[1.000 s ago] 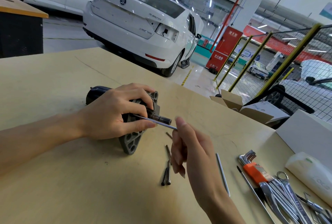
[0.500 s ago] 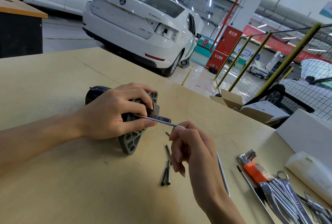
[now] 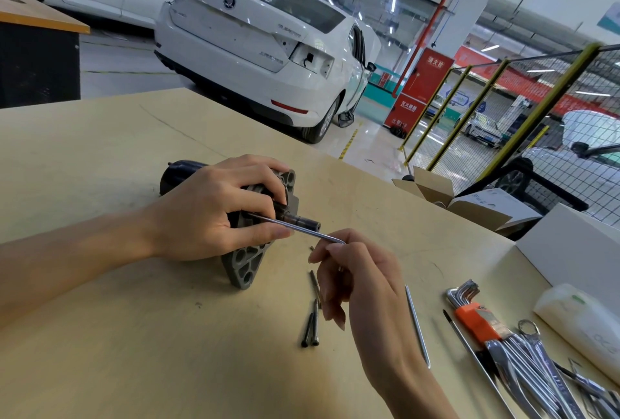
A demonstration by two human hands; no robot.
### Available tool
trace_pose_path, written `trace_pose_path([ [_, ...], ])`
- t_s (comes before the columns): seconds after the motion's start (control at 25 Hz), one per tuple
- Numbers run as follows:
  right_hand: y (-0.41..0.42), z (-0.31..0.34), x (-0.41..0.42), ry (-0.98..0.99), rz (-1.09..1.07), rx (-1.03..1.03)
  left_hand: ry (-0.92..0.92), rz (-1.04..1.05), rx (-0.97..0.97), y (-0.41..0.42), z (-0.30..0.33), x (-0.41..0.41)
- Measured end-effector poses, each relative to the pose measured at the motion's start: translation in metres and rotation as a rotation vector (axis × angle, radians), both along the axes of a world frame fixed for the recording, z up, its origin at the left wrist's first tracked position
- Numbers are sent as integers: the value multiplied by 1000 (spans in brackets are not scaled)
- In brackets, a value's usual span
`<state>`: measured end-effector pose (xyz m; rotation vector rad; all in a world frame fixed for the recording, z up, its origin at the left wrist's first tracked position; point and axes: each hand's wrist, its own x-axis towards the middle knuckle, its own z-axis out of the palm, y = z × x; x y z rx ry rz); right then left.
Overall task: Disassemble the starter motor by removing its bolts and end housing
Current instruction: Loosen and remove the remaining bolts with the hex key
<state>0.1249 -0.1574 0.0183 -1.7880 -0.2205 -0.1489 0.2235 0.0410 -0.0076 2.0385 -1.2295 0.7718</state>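
Left hand point(image 3: 208, 214) wraps starter motor point(image 3: 258, 217) lying on table point(image 3: 100, 334), fingers covering most of grey end housing point(image 3: 246, 267); black body barely peeks out behind. Right hand point(image 3: 362, 287) pinches hex key point(image 3: 295, 227); tip hidden behind left fingers. Loose bolts point(image 3: 312, 324) beside, partly blocked by right fingers.

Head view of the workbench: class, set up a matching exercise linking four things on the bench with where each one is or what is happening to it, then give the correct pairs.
Things:
1. starter motor
2. hex key
3. loose bolts
4. orange-holder hex key set

States:
A. lying free on the table between the two hands
B. gripped by the left hand
C. pinched by the right hand, tip at the housing
D. resting at the right beside the wrenches

Pairs: 1-B, 2-C, 3-A, 4-D
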Motion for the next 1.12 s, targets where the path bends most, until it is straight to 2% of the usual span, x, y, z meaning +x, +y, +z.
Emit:
trace_pose_path([
  [1.12, 3, -1, -2, 6, 3, -35, 10, 7, 15, 0, 1, -1],
])
